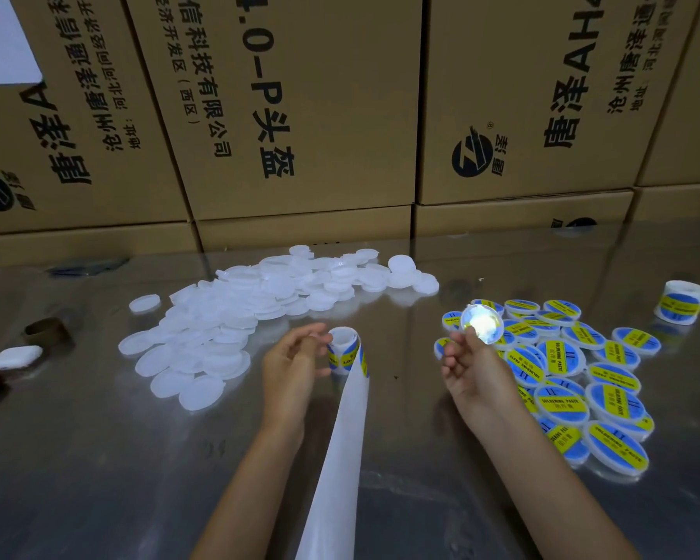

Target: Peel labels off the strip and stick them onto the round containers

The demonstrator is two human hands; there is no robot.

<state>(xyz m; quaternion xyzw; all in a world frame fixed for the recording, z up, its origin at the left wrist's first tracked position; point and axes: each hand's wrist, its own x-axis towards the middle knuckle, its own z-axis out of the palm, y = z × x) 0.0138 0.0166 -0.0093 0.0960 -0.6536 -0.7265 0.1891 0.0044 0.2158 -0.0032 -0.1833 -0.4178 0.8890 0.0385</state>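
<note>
Unlabelled containers (pixel 235 317) left, labelled containers (pixel 574 369) right, boxes (pixel 300 115) behind

Unlabelled lids (pixel 235 317) were translucent white; labelled containers (pixel 562 357) blue with yellow bands; backing strip (pixel 340 438) plain white; cartons (pixel 300 115) behind lids brown, black-printed.

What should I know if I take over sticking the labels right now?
Left hand holds the small roll of blue-and-yellow labels; its bare white backing strip trails toward you.
Right hand pinches one peeled round label, shiny side up, not yet stuck.
Done: labelled round white containers are piled on the right.
Left: the heap of plain white round containers on the left needs labels.
A spare label roll stands far right.
</note>
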